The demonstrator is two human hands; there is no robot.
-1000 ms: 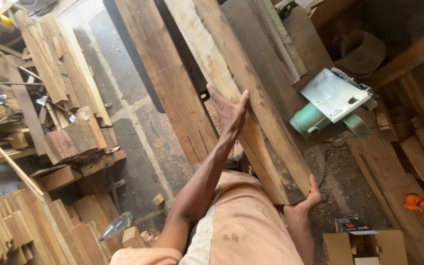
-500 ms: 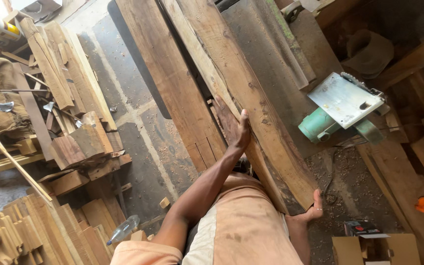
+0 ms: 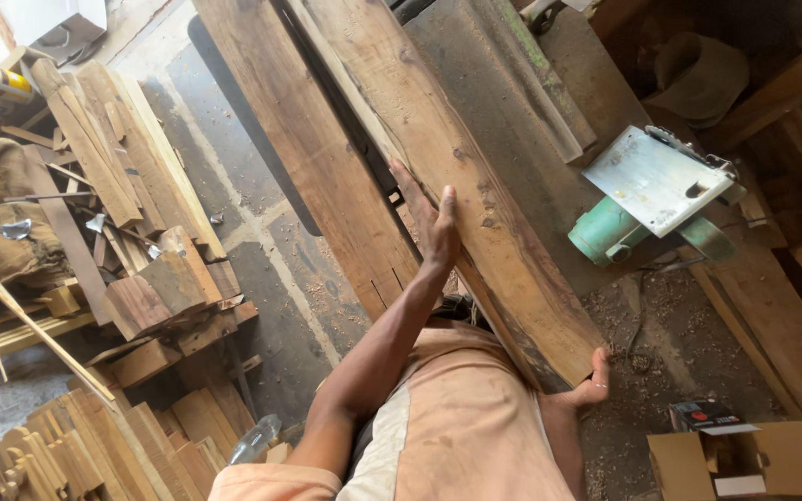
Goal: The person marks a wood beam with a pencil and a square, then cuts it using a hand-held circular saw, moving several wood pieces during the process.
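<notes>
**Holding the big plank**

I am holding a long brown plank [image 3: 475, 213]. It lies slanted in front of me, over other boards, and its near end comes right down to my body. My left hand [image 3: 435, 223] lies flat on its top side, with the fingers straight and close together, pressing on the wood. My right hand [image 3: 590, 385] is down at the near end. Its fingers curl around the bottom corner and grip it from below.

I think the plank is only part way through its move. I have it in both hands, but it is not lifted free. It is touching the wood beside it, and one more long board [image 3: 313, 158] lies just to its left. I would say the carrying or putting down is not done yet.

The floor [image 3: 271, 250] is grey stone with sawdust on it. On my left there is a heap of short wood pieces [image 3: 132, 204], some stacked and some tipped over. On my right sits a green machine [image 3: 647, 199] with a flat metal plate on top. Near my right hand, lower down, there is an open cardboard box [image 3: 744, 459]. The room looks like a wood shop, full and messy.
</notes>
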